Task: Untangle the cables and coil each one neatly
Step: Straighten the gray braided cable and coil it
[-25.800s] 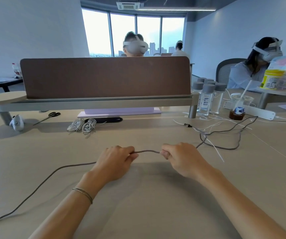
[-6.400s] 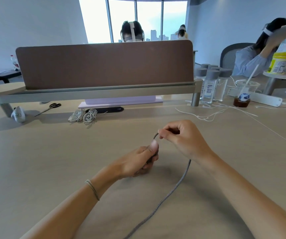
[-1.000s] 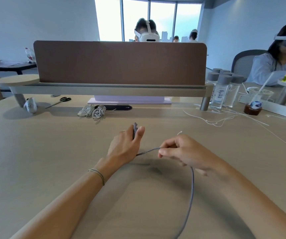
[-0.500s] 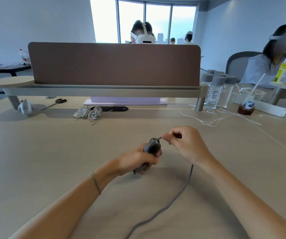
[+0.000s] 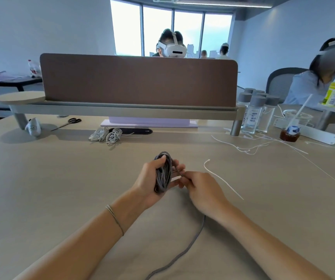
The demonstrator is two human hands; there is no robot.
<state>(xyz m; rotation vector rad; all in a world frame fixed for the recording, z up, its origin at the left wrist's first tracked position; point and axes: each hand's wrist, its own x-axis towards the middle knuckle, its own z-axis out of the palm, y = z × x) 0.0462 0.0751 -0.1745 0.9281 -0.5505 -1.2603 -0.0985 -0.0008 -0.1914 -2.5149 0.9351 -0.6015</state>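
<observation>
The left hand (image 5: 149,179) grips the upright grey cable coil (image 5: 163,172) above the table (image 5: 61,188), while the right hand (image 5: 203,188) beside it pinches the strand whose slack trails toward the person.

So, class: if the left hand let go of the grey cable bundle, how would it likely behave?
The cable looks floppy: its free tail snakes limply across the table. The loops, kept together only by the left hand, would probably spring loose. The braided sheath likely isn't slippery.
</observation>
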